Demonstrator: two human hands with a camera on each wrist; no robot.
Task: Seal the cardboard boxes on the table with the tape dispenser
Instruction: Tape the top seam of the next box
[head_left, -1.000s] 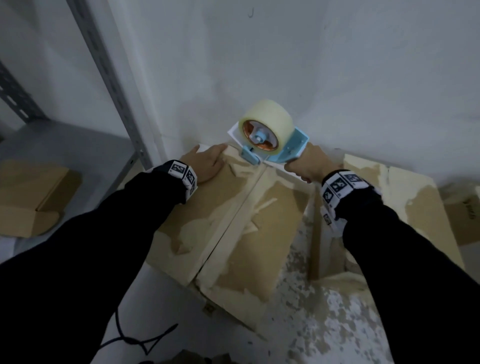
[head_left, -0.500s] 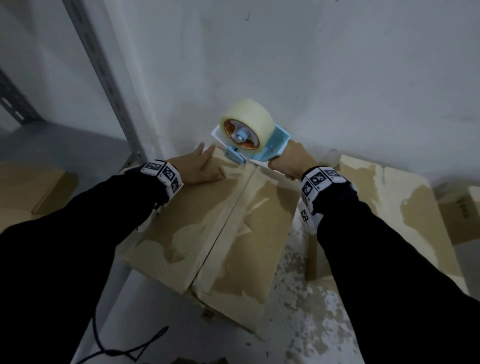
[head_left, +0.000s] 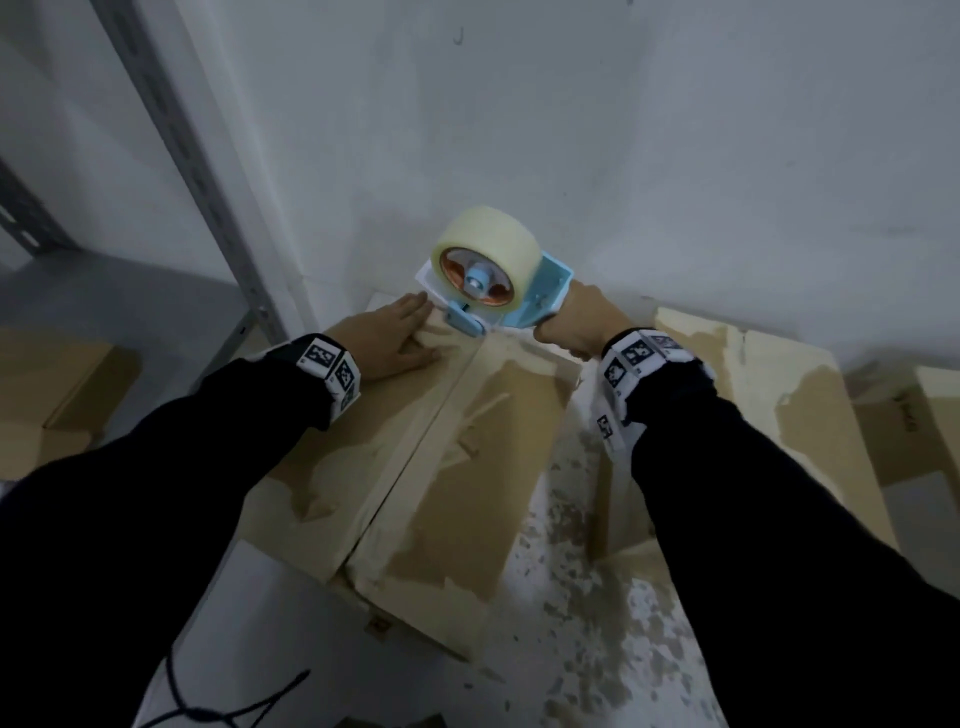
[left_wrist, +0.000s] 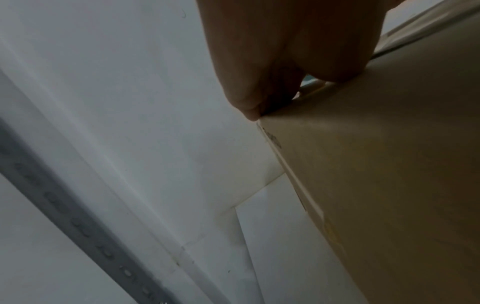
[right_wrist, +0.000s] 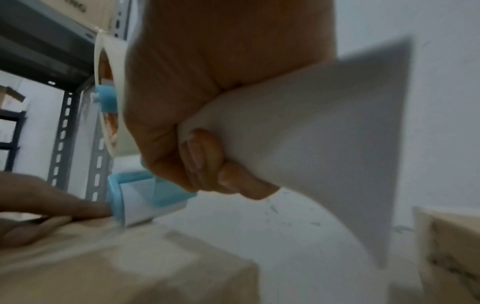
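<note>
A closed cardboard box lies in front of me, its two top flaps meeting in a centre seam. My right hand grips the handle of a light-blue tape dispenser carrying a roll of pale tape. Its front end rests on the far end of the seam, near the wall. In the right wrist view my fingers curl round the handle, and the blue roller touches the box top. My left hand lies flat on the left flap beside the dispenser. The left wrist view shows its fingers at the box's far corner.
A second cardboard box stands to the right, another beyond it. A white wall rises just behind the boxes. A grey metal shelf upright stands at left, with flattened cardboard on its shelf. A dark cord lies near the front.
The dispenser has kept to the seam's far end at the wall. My left hand has slid forward along the left flap until its fingertips lie right beside the dispenser's front.
</note>
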